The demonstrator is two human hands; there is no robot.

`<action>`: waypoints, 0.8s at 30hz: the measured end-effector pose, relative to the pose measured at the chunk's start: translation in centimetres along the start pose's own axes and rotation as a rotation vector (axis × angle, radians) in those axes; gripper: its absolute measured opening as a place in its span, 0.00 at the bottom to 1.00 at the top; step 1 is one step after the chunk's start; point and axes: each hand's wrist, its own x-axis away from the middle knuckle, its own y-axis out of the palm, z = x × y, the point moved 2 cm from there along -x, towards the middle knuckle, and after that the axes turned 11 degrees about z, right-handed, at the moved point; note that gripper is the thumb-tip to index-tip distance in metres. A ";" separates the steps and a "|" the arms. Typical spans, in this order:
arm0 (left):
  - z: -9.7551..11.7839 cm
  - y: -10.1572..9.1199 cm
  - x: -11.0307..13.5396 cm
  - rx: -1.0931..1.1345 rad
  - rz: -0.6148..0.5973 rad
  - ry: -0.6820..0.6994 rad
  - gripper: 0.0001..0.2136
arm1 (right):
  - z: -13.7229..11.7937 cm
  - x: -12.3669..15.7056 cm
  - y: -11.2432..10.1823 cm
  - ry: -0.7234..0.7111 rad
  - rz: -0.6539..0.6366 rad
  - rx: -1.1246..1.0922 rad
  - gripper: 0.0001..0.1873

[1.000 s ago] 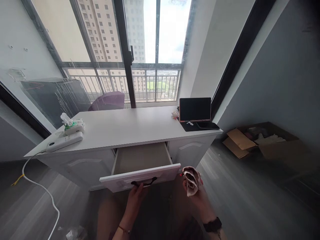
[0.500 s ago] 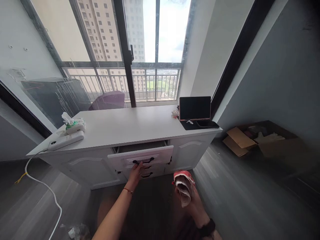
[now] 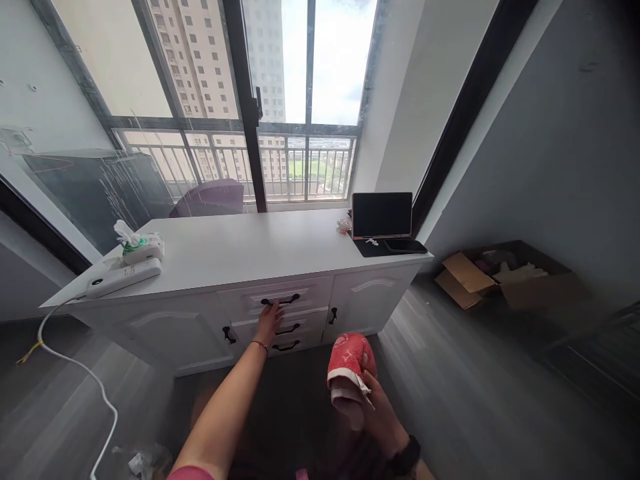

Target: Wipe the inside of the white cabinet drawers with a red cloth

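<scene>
My left hand (image 3: 270, 319) reaches to the top drawer (image 3: 310, 291) of a white cabinet, its fingers at the left part of the black drawer handle (image 3: 287, 301). That drawer sits flush with the cabinet front. In my right hand (image 3: 381, 410) is a red patterned cloth (image 3: 351, 353) with a white edge and a paler inner side. It is bunched into a rounded shape and held low, in front of the cabinet. Part of the right hand's grip is hidden by the cloth.
On the white cabinet top (image 3: 250, 247) are a tissue pack (image 3: 143, 248), a power strip (image 3: 125, 277), a dark-screened tablet (image 3: 382, 215) and a phone (image 3: 405, 247). An open cardboard box (image 3: 540, 290) stands on the floor at right. A white cable (image 3: 95, 381) trails down at left.
The top drawer, pulled out before, is now closed, and my left hand moved forward with it. The red cloth has shifted left and turned, showing more of its red outside.
</scene>
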 end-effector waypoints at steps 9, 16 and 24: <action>-3.7 -2.3 12.7 -0.099 -0.619 -0.231 0.18 | -0.6 1.1 1.9 -0.002 0.001 0.168 0.18; -4.4 -7.2 19.9 -0.053 -0.428 -0.018 0.19 | 0.9 1.3 3.7 0.018 -0.260 0.286 0.25; -3.7 -9.9 21.2 0.016 -0.164 -0.080 0.19 | 0.9 1.8 6.0 -0.080 -0.263 0.262 0.17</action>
